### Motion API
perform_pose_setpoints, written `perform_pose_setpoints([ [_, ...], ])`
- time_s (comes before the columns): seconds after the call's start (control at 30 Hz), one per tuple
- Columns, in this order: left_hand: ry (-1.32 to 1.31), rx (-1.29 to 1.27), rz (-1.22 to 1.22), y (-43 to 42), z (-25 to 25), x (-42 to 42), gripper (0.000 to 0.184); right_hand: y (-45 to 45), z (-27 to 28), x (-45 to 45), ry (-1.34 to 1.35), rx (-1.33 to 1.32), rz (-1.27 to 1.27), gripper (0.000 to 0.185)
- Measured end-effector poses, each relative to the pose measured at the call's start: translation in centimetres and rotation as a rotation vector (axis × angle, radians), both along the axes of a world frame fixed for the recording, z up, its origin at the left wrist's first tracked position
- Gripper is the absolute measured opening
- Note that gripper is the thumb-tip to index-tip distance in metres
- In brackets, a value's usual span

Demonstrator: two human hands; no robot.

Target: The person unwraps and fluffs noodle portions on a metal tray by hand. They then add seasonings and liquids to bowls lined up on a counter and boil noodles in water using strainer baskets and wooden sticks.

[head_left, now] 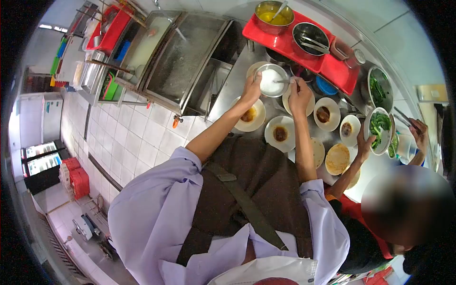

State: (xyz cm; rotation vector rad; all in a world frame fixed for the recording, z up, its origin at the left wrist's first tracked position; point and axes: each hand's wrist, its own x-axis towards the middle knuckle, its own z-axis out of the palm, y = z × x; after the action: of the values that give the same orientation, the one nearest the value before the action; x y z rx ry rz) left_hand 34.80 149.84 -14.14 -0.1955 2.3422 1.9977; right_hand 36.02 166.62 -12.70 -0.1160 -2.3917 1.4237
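Observation:
My left hand grips the left rim of a metal bowl filled with white powder or grains. My right hand is closed on the handle of a spoon, whose other end reaches into the white contents. Both hands are above the steel counter. Below them stand bowls with dark sauce, among them one bowl between my forearms and another to the right. A bowl with yellowish and brown liquid is under my left wrist.
A red shelf carries a bowl of yellow liquid and a bowl with utensils. At right, a co-worker's hands hold a bowl of greens and tongs. Steel vats stand at left.

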Motion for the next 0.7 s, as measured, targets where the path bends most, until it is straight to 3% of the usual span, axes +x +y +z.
perform_pose_setpoints([
  [0.03, -0.066, 0.116, 0.002, -0.7, 1.3, 0.1, 0.051, -0.3, -0.2, -0.5, 0.000, 0.002, 0.014, 0.018],
  [0.07, -0.017, 0.100, -0.024, -1.3, 0.9, -0.1, 0.062, -0.5, -0.3, -0.9, 0.055, -0.027, 0.039, 0.017],
  [0.23, -0.020, 0.043, 0.059, -2.5, -2.5, -1.5, 0.065, -1.7, -1.2, -2.2, -0.011, -0.110, 0.153, 0.016],
  [0.3, 0.040, 0.072, 0.112, -2.2, -2.0, -1.8, 0.055, -2.5, -1.5, -2.8, 0.005, -0.137, 0.220, 0.015],
  [0.33, 0.037, 0.097, 0.095, -2.4, -1.5, -1.8, 0.062, -2.5, -1.6, -3.0, -0.062, -0.177, 0.198, 0.013],
  [0.47, 0.060, 0.019, 0.134, -3.0, -3.9, -3.0, 0.055, -2.0, 0.8, -3.6, 0.164, -0.019, 0.216, 0.010],
  [0.6, 0.059, 0.034, 0.102, -2.4, -3.4, -3.1, 0.054, -2.0, -1.7, -4.7, 0.204, 0.095, 0.323, 0.011],
  [0.67, 0.037, -0.060, 0.137, -1.9, -4.3, -3.8, 0.053, -2.4, -3.9, -4.9, 0.081, -0.148, 0.275, 0.010],
  [0.7, 0.038, -0.057, 0.131, -1.9, -4.3, -3.9, 0.053, -2.1, -5.2, -5.3, 0.082, -0.145, 0.270, 0.010],
])
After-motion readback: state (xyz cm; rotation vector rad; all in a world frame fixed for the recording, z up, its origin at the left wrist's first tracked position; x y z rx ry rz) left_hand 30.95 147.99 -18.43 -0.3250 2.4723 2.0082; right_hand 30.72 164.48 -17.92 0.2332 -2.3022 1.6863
